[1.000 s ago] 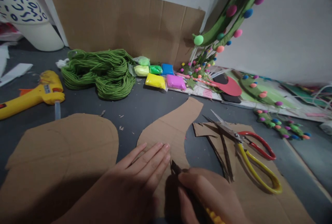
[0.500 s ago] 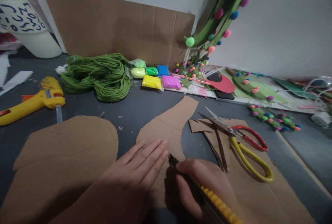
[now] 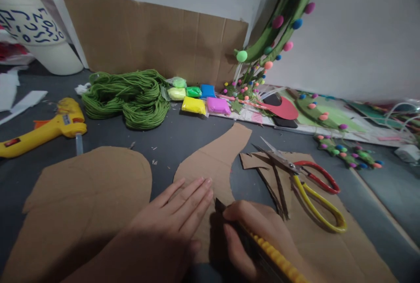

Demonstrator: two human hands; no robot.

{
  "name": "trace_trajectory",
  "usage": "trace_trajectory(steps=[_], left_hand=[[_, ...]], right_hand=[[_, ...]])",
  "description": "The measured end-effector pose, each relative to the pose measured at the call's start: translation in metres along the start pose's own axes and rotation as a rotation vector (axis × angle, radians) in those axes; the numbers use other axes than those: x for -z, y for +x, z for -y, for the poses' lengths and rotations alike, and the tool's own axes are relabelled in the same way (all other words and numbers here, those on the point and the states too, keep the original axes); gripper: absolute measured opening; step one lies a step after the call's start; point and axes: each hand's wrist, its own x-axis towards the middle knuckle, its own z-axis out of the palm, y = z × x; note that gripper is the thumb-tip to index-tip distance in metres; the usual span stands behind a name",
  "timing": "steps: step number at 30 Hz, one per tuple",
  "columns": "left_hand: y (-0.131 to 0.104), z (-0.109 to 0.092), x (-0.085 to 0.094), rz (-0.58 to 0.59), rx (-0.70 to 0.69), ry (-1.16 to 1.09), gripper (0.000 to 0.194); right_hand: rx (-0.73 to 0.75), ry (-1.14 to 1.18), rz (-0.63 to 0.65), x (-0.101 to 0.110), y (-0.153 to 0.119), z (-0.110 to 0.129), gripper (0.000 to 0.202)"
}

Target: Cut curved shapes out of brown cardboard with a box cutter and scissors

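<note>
My left hand [image 3: 182,213] lies flat, fingers stretched out, on a curved piece of brown cardboard [image 3: 210,160] that narrows toward its far end. In my right hand [image 3: 259,230] is a yellow and black utility knife [image 3: 272,248], gripped like a pen. The knife's dark blade tip rests at the cardboard, just right of my left fingertips. Shadow and my hands cover the near part of the piece. To the right, scissors [image 3: 297,169] with one red and one yellow handle lie partly spread on another cardboard sheet [image 3: 331,239].
A rounded cardboard piece [image 3: 98,178] lies left, below a yellow glue gun [image 3: 62,123]. Behind are green yarn [image 3: 131,99], several coloured clay packets [image 3: 193,106] and an upright cardboard sheet [image 3: 147,33]. Pom-pom-covered green pieces [image 3: 348,149] and a white bottle [image 3: 42,33] stand around the edges.
The view has shifted slightly, so the background sits a little lower and farther right. Both hands and the knife keep nearly the same place on the cardboard.
</note>
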Motion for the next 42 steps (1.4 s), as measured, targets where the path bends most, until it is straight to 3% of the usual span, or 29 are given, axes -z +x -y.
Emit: trace_trajectory(steps=[4, 8, 20, 25, 31, 36, 42], left_hand=[[0.001, 0.001, 0.006, 0.041, -0.008, 0.001, 0.066], [0.001, 0.002, 0.006, 0.055, -0.009, -0.011, 0.066], [0.0, 0.002, 0.002, 0.025, 0.003, -0.005, 0.065], [0.0, 0.0, -0.001, 0.005, 0.006, -0.021, 0.064], [0.001, 0.002, -0.001, -0.005, 0.02, -0.006, 0.069], [-0.002, 0.007, -0.001, -0.033, -0.059, 0.03, 0.074], [0.001, 0.002, 0.008, -0.002, -0.024, -0.007, 0.07]], right_hand=[[-0.005, 0.022, -0.031, 0.001, -0.002, -0.002, 0.016], [0.022, -0.001, 0.055, 0.006, -0.002, -0.003, 0.016], [0.031, 0.01, -0.047, 0.005, -0.004, -0.002, 0.017], [0.042, -0.029, 0.012, 0.007, 0.001, 0.001, 0.017], [0.059, -0.04, -0.056, 0.0, 0.003, -0.001, 0.017], [0.03, -0.032, -0.07, 0.0, -0.003, -0.002, 0.016], [0.038, -0.044, 0.08, 0.011, 0.001, 0.0, 0.016]])
